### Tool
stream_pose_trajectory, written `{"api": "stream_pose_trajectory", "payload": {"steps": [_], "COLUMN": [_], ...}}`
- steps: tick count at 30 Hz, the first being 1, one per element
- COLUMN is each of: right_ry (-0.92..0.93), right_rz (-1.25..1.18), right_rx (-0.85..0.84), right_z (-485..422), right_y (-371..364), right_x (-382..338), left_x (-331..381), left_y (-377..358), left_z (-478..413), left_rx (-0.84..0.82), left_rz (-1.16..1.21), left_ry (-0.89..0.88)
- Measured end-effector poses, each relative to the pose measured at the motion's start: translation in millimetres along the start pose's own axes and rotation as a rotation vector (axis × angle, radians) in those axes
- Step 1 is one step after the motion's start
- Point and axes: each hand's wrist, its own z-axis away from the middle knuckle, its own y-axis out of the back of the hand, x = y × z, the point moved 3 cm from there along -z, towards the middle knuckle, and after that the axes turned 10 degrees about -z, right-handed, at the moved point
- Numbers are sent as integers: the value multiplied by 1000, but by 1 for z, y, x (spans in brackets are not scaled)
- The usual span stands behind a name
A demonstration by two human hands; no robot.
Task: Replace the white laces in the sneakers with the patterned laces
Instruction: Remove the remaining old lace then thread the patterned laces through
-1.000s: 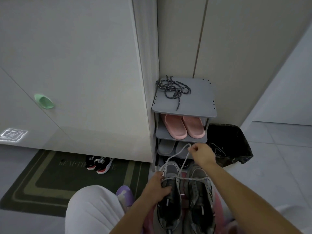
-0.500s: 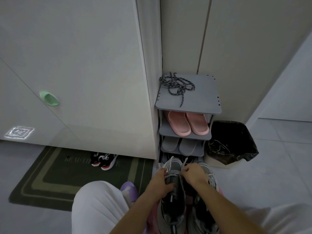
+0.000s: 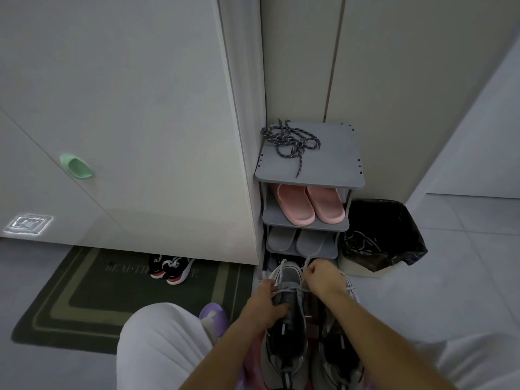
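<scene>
Two grey sneakers stand side by side below me, toes toward the shoe rack. My left hand (image 3: 263, 301) grips the left sneaker (image 3: 287, 336) at its side near the tongue. My right hand (image 3: 323, 278) pinches the white lace (image 3: 284, 291) above the toe of that sneaker. The right sneaker (image 3: 337, 350) is partly hidden under my right forearm. The patterned laces (image 3: 291, 142), dark with light flecks, lie in a tangle on the top shelf of the grey shoe rack (image 3: 332, 170).
Pink slippers (image 3: 309, 204) and grey slippers (image 3: 298, 243) fill the rack's lower shelves. A black-lined bin (image 3: 385, 235) stands right of the rack. A dark doormat (image 3: 98, 291) with small black shoes (image 3: 171, 267) lies left, under a white cabinet. My knee (image 3: 157, 342) is at bottom left.
My right hand, which was stretched toward the rack with the white lace pulled out, has come back down to the toe of the left sneaker. My left hand stays on the sneaker.
</scene>
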Motion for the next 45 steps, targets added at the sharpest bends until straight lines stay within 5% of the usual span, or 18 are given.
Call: {"api": "stream_pose_trajectory", "payload": {"steps": [6,12,20,26,33,41,45], "right_ry": [-1,-128,-69,-229,-120,-1,-83], "right_rz": [-234,55,356,68,-89,-393,-243], "right_rx": [155,-158,-33,-75,-45,232,2], "right_z": [-28,-2,12,9,17,-1,2], "right_y": [45,3,-7,-12,-10,26,10], "right_x": [-11,5,5,8,4,4,6], "left_x": [-1,-1,0,1,3,4,5], "left_y": [-2,-1,-2,-1,-2,-3,-3], "left_z": [-2,-1,-1,0,2,3,2], "left_rx": [23,26,22,42,34,23,27], "left_rz": [41,39,4,-25,-26,8,6], "left_ry": [-6,7,13,11,10,15,13]}}
